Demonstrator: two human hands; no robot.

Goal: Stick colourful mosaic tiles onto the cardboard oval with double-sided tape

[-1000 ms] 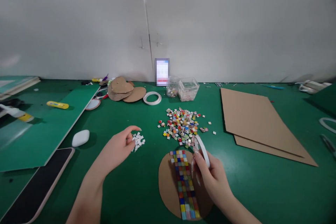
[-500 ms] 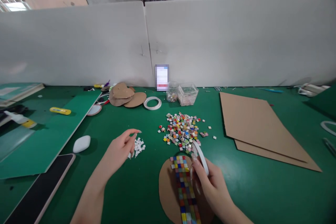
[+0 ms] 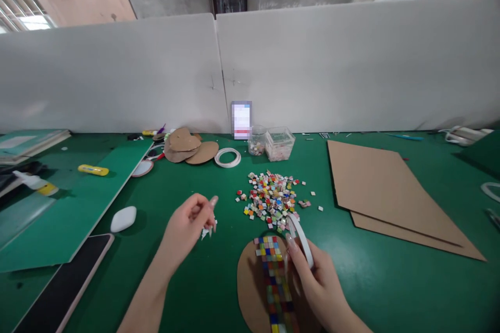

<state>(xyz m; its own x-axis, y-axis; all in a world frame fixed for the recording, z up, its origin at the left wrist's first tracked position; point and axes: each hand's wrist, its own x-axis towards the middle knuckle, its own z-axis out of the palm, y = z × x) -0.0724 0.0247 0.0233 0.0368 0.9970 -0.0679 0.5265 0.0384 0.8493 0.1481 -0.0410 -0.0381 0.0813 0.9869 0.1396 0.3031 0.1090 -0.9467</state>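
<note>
On the green table [image 3: 203, 281], near its front edge, my right hand [image 3: 318, 283] is clamped on a roll of white tape [image 3: 300, 233], held upright on edge with the fingers wrapped round its lower rim. Directly beside it lies an oval cardboard cutout [image 3: 250, 291], flat on the table, bearing a strip of coloured mosaic tiles [image 3: 273, 281] that runs from its far edge toward me (the near end passes out of view). My left hand [image 3: 187, 226] hovers to the left, well apart from the right, its fingers pinched together over a small heap of white paper bits [image 3: 209, 229]; I cannot tell whether anything is caught between the fingertips. Beyond the cutout, a loose pile of mixed tiles [image 3: 273, 199] is spread on the table. Farther back stand a clear plastic box [image 3: 280, 143] and, just beside it, a small jar [image 3: 257, 141], with a second tape ring [image 3: 227, 157] and stacked cardboard shapes [image 3: 187, 144] to their left. Two large cardboard sheets [image 3: 386, 192] lie overlapped at right. At left, a white oval case [image 3: 124, 218] rests near a dark phone [image 3: 62, 286].
</note>
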